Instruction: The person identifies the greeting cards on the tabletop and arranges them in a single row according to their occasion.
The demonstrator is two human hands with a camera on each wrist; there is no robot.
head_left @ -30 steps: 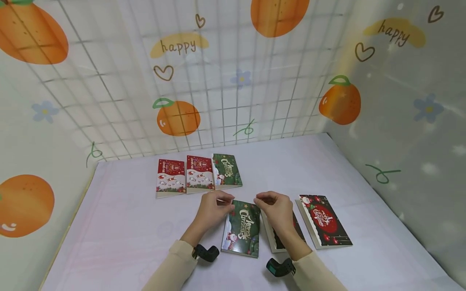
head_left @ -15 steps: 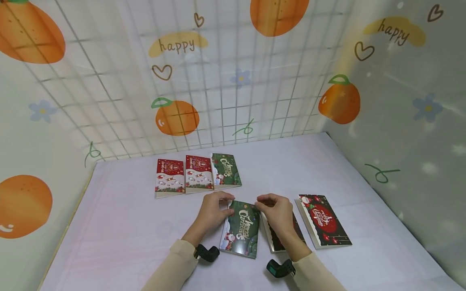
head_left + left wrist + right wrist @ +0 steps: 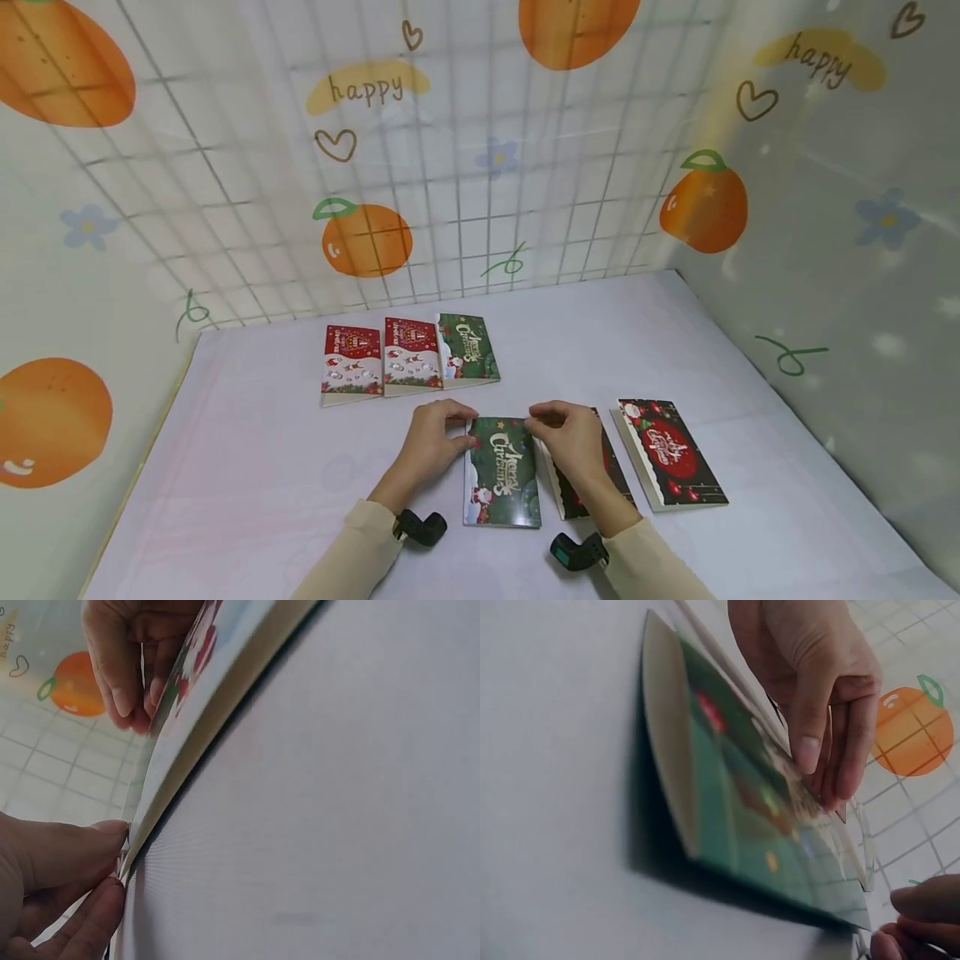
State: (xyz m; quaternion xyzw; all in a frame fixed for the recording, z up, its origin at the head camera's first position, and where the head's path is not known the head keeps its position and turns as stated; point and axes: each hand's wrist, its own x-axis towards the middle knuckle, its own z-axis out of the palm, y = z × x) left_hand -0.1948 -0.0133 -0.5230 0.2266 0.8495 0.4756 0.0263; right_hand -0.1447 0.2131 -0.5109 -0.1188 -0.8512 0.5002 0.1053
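A green "Merry Christmas" card (image 3: 501,473) lies on the white table between the two hands in the head view. My left hand (image 3: 432,440) pinches its far left corner; the left wrist view shows that thumb (image 3: 105,834) against the card's edge. At the far right corner my right hand (image 3: 570,435) pinches the card between thumb and fingertips. Seen from the right wrist, the green card (image 3: 742,795) stands slightly parted along its loose side. Under the right hand and forearm, a dark Christmas card (image 3: 617,467) is partly hidden.
Two red-and-white cards (image 3: 352,360) (image 3: 412,354) and another green card (image 3: 468,347) stand in a row farther back. A black card with a red circle (image 3: 672,454) lies to the right. Patterned curtains (image 3: 450,183) border the table.
The green card has turned slightly, its near edge swinging right, so it lies straighter. Both hands stay at its far corners, and the other cards keep their places.
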